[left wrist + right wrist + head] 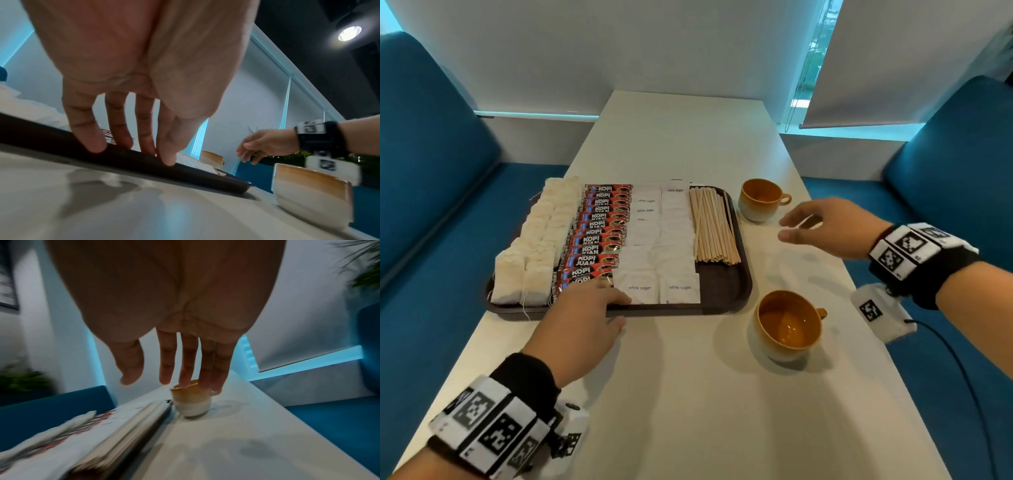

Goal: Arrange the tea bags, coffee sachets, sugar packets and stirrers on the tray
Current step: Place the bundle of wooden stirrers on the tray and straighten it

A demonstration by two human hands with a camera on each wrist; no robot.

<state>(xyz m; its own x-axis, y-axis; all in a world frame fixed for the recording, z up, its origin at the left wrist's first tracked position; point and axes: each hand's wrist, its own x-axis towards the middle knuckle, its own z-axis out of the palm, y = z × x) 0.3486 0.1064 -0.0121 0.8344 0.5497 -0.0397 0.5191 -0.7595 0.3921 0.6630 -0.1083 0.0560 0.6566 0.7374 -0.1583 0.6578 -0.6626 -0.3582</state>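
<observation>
A dark brown tray (726,291) on the white table carries rows, left to right: tea bags (534,246), red coffee sachets (599,233), white sugar packets (664,240) and wooden stirrers (714,228). My left hand (599,308) rests on the tray's near rim with straight fingers; in the left wrist view its fingertips (166,159) touch the rim of the tray (205,177). My right hand (822,222) hovers empty above the table right of the tray, fingers spread and loose, near the far cup (762,198); the right wrist view shows the far cup (191,404) beyond the fingers (187,369).
A second orange-and-white cup (787,323) stands near the tray's front right corner, also the cup (310,196) in the left wrist view. Blue benches (431,164) flank the narrow table on both sides. A cable hangs off my right wrist.
</observation>
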